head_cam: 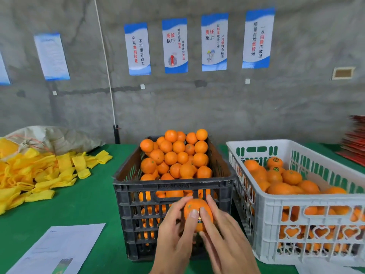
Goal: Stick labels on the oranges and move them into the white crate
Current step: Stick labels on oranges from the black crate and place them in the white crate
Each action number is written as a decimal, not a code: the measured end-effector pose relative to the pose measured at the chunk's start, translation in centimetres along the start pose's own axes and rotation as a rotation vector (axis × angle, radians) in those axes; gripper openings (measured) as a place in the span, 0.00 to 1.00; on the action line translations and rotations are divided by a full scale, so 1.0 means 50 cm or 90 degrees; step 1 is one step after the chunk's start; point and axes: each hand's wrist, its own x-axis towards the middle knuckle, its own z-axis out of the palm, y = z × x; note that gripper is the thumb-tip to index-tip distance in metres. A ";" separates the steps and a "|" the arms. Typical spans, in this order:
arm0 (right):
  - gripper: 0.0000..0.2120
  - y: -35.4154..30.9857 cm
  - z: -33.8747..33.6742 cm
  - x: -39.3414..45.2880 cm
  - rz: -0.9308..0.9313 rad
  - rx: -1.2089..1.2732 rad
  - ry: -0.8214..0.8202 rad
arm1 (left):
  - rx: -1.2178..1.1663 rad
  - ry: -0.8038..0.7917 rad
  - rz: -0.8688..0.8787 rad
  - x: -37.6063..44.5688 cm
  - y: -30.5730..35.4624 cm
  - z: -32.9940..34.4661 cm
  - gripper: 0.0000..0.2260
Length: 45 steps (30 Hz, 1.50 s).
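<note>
Oranges (173, 155) fill the black crate (173, 186) in the middle of the green table (88, 204), heaped up above its rim. One orange (194, 206) is held up in front of the black crate's near wall, between both hands. The left hand (175, 230) curls around the orange's left side, with its thumb pressed on the front of the fruit. The right hand (223, 230) curls around the right side, and its thumb presses on the front too, just beside the other thumb. A small dark label (199, 221) peeks out under the two thumbs, on the skin of the orange. The white crate (296, 218) stands just to the right of the black crate, touching it or nearly so. It holds more oranges, and a few at the back show small round labels on top (275, 160). To the left lies a pile of yellow foam sleeves (39, 175) next to a big pale sack (57, 137). A sheet of white paper (57, 250) lies on the table near the left hand. Blue and white posters (175, 45) hang on the grey wall behind. A stack of red things (355, 139) sits at the far right edge.
</note>
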 end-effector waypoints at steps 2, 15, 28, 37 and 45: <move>0.30 -0.001 -0.016 0.042 0.027 -0.015 0.039 | 0.004 0.023 0.024 0.031 0.036 0.021 0.16; 0.27 0.163 -0.121 0.171 0.135 -0.217 0.195 | 0.230 -0.216 0.178 0.234 0.153 0.203 0.27; 0.20 0.193 -0.072 0.169 0.255 -0.076 0.056 | 0.735 -0.299 0.005 0.445 0.031 0.124 0.23; 0.16 0.133 0.027 0.174 0.249 0.102 0.113 | 0.974 -0.662 -0.425 0.476 0.022 0.086 0.39; 0.15 0.130 0.080 0.170 0.256 0.088 0.268 | 0.896 -0.629 -0.418 0.494 -0.004 0.103 0.25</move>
